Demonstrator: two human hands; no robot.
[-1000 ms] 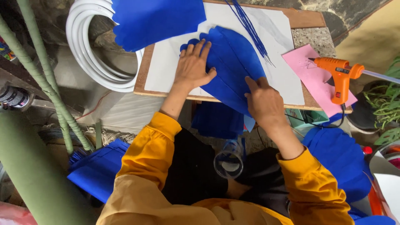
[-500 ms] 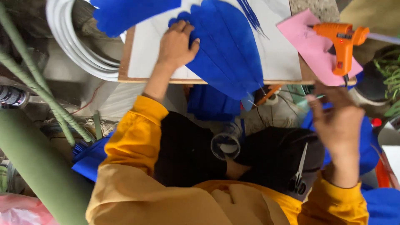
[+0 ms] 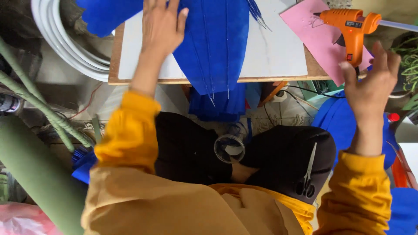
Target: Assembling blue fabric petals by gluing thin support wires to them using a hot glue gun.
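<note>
Nearest the camera, a pair of scissors (image 3: 308, 172) lies on the person's lap, and a small clear round container (image 3: 229, 148) sits between the knees. Just beyond, more blue pieces (image 3: 220, 106) hang below the near edge of the board (image 3: 278, 61), a flat pale work surface on a wooden base.

On the board, the left hand (image 3: 162, 27) lies flat with fingers spread, pressing on the left side of a stack of blue petal-shaped pieces (image 3: 217, 39). Thin wires run along the pieces, and their pointed tip sticks out over the board's near edge. The right hand (image 3: 370, 89) is lifted off to the right of the board, open with fingers loosely spread and holding nothing. It is just below the orange glue gun (image 3: 352, 28), which rests on a pink sheet (image 3: 313, 32) at the board's right corner.

This looks like the gluing step of assembling wired petals: one hand steadies the stack while the other goes for the glue gun. The next move likely calls for closing the right hand around the gun's handle, keeping clear of the nozzle, and holding the petals still meanwhile.

A coil of white tubing (image 3: 65, 43) lies off the board's left edge.
</note>
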